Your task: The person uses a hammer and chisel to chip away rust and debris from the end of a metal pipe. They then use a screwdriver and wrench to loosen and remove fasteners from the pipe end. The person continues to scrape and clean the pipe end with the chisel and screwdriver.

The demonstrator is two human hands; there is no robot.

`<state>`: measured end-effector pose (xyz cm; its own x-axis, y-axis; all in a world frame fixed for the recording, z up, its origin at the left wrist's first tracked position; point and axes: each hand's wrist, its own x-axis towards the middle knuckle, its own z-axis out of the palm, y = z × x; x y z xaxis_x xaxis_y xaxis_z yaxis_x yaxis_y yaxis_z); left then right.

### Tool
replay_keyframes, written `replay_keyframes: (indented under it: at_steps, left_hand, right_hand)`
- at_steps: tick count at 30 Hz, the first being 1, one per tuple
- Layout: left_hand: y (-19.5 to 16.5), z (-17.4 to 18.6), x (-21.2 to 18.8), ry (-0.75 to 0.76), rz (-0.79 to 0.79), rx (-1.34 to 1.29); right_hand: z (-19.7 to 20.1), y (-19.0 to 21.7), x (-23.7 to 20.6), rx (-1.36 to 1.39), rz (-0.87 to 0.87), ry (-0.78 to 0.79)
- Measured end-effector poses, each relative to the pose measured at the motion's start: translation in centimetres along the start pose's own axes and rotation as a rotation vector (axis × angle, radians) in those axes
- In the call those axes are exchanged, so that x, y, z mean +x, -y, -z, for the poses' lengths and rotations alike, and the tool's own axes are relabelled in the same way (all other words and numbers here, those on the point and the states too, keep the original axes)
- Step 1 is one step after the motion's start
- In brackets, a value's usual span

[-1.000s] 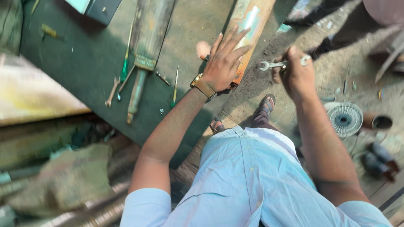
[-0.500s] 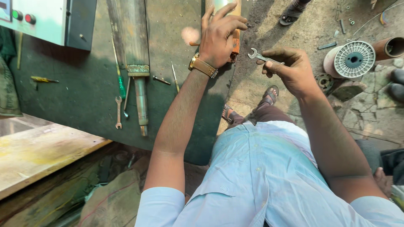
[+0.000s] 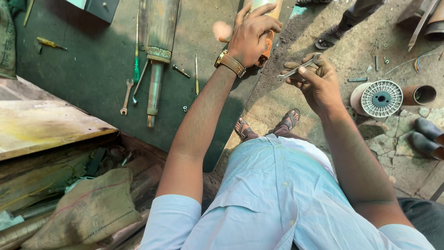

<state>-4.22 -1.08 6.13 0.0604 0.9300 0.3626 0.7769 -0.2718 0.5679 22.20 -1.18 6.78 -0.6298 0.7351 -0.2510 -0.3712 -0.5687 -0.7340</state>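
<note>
Over dusty ground beside the dark tabletop point(image 3: 92, 69), we clamp our left hand point(image 3: 249, 34) around the metal cylinder point(image 3: 264, 28) firmly, while our right hand point(image 3: 314, 81) just beside it pinches the small wrench point(image 3: 298, 69), best kept level.

So my left hand point(image 3: 252, 34) sits top center on a cylinder point(image 3: 264, 9) at the bench point(image 3: 92, 69) edge, and my right hand point(image 3: 314, 81) is just right of it with a wrench point(image 3: 299, 68). Left of my left arm, a long shaft point(image 3: 159, 51) runs down the bench, with a spanner point(image 3: 126, 97) and screwdriver point(image 3: 136, 69) on its left. A sack point(image 3: 88, 210) lies bottom left. A spool point(image 3: 380, 98) and pipe point(image 3: 418, 95) sit on the floor at right, my sandals point(image 3: 266, 125) mid-frame below my hands.
</note>
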Motion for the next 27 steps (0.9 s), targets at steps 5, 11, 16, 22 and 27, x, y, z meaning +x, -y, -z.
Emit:
replay_keyframes:
  at_steps: [5,11,16,22,27]
  left_hand:
    - [-0.2,-0.2,0.1,0.005,0.007,-0.005]
    - [-0.4,-0.1,0.8,0.034,0.049,-0.095]
    - [-0.7,0.0,1.1,0.032,0.053,-0.103]
    - [-1.2,0.1,1.1,0.047,0.068,-0.099]
    - [-1.9,0.4,1.1,0.064,0.076,-0.037]
  right_hand:
    - [0.0,-0.4,0.8,-0.066,0.131,-0.01]
    - [-0.2,-1.5,2.4,-0.546,0.383,-0.048]
    - [1.1,-2.4,2.9,-0.837,0.533,-0.071]
    - [3.1,-3.7,3.6,-0.761,0.44,-0.076]
    - [3.4,-3.1,3.6,-1.106,0.538,-0.103]
